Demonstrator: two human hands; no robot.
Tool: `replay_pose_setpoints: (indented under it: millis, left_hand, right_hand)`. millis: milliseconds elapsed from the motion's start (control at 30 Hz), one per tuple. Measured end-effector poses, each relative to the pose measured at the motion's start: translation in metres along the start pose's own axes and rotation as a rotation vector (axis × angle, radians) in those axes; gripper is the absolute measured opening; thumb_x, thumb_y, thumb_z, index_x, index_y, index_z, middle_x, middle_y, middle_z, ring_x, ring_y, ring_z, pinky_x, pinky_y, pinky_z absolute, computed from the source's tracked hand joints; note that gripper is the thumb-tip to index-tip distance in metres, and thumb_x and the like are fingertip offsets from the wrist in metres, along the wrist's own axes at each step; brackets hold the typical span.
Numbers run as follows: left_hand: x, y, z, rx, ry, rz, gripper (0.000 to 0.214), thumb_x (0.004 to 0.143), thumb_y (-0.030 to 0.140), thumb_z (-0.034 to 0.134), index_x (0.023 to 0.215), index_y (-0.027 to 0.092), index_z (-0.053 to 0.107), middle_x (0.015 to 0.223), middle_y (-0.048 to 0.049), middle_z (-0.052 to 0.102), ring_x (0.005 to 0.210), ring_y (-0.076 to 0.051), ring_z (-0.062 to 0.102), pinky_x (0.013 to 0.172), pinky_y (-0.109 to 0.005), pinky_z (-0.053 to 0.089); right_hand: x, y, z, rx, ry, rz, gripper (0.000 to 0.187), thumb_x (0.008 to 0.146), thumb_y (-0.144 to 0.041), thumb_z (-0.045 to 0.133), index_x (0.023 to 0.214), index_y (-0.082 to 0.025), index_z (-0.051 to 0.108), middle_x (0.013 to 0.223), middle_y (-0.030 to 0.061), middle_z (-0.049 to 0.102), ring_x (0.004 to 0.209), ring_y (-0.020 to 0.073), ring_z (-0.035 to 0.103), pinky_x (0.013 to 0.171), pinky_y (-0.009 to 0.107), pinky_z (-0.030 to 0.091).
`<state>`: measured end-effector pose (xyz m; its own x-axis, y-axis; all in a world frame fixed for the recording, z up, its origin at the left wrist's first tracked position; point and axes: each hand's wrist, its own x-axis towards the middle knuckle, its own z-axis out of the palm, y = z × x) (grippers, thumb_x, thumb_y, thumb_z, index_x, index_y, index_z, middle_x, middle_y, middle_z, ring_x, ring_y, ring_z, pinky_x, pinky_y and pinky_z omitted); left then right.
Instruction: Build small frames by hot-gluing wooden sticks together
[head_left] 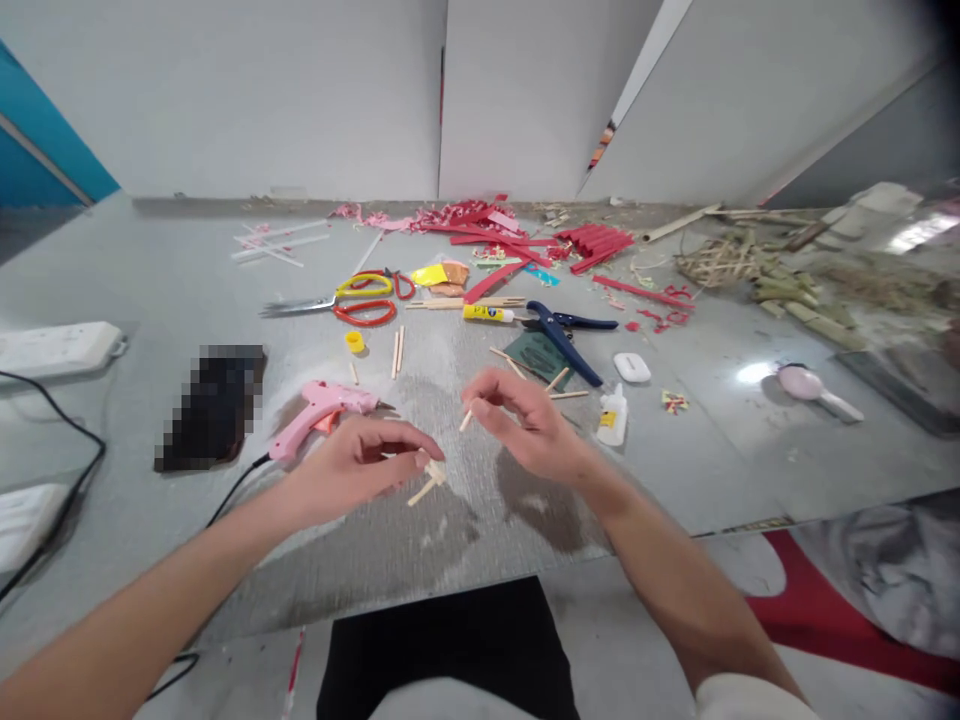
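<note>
Between the thumb and fingers of my left hand [360, 460] is a small piece of joined wooden sticks [431, 480], one stick pointing down to the left. My right hand [525, 420] pinches a short wooden stick [466, 419], a little apart from the joined piece. Both hands are just above the grey table. Close behind my left hand lies a pink glue gun [322, 408], its nozzle facing right. Two loose wooden sticks [397, 352] and a yellow cap [355, 343] lie beyond it.
Scissors [337, 302], a glue stick [487, 314], blue pliers-like cutters [562, 335] and a white glue bottle [613, 417] lie ahead. Red paper strips [510, 240] are heaped by the wall. A phone [214, 408] and power strips [60, 348] are on the left, a pink handheld item [814, 390] right.
</note>
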<state>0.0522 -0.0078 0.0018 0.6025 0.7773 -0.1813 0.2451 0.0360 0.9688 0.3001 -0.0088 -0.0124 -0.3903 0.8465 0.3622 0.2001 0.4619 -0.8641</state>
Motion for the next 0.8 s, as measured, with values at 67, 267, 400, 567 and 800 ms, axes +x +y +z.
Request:
replay_pose_setpoints:
  millis: [67, 267, 400, 567, 800]
  left_hand:
    - [0.0, 0.001, -0.001, 0.025, -0.048, 0.026, 0.019, 0.088, 0.03, 0.07, 0.095, 0.018, 0.083, 0.072, -0.0013, 0.072, 0.053, -0.009, 0.053, 0.047, -0.019, 0.041]
    - [0.004, -0.005, -0.007, 0.03, -0.104, 0.039, 0.016, 0.082, 0.024, 0.069, 0.084, 0.019, 0.084, 0.072, -0.0031, 0.078, 0.063, -0.015, 0.067, 0.057, -0.022, 0.05]
    - [0.005, -0.006, -0.009, -0.001, -0.121, -0.008, 0.014, 0.079, 0.025, 0.071, 0.079, 0.02, 0.084, 0.059, 0.0005, 0.07, 0.051, -0.011, 0.056, 0.048, -0.019, 0.04]
    - [0.005, -0.007, -0.009, -0.017, -0.127, -0.079, 0.014, 0.076, 0.024, 0.071, 0.079, 0.021, 0.085, 0.048, 0.0046, 0.053, 0.043, -0.007, 0.04, 0.043, -0.018, 0.028]
    - [0.005, -0.002, -0.01, -0.023, -0.152, -0.141, 0.017, 0.078, 0.033, 0.07, 0.08, 0.024, 0.084, 0.048, 0.0038, 0.053, 0.043, -0.01, 0.042, 0.043, -0.023, 0.034]
  right_hand:
    - [-0.001, -0.004, 0.001, -0.003, -0.127, -0.037, 0.019, 0.107, -0.035, 0.054, 0.093, -0.024, 0.061, 0.088, 0.0015, 0.062, 0.079, 0.0164, 0.057, 0.074, 0.032, 0.048]
    - [-0.007, -0.006, 0.015, -0.074, -0.198, -0.267, 0.005, 0.102, -0.021, 0.06, 0.1, -0.024, 0.063, 0.094, 0.0036, 0.071, 0.089, 0.0192, 0.064, 0.085, 0.037, 0.053]
    - [-0.011, -0.004, 0.022, -0.057, -0.194, -0.323, 0.005, 0.102, -0.02, 0.062, 0.102, -0.025, 0.064, 0.095, 0.0043, 0.073, 0.089, 0.0193, 0.066, 0.086, 0.038, 0.055]
    - [-0.011, -0.003, 0.023, -0.071, -0.2, -0.331, 0.006, 0.103, -0.019, 0.061, 0.105, -0.024, 0.064, 0.095, 0.0047, 0.073, 0.088, 0.0197, 0.066, 0.085, 0.039, 0.056]
    - [-0.012, -0.005, 0.023, -0.079, -0.169, -0.359, 0.006, 0.102, -0.018, 0.062, 0.105, -0.024, 0.064, 0.096, 0.0056, 0.074, 0.088, 0.0196, 0.066, 0.084, 0.038, 0.056]
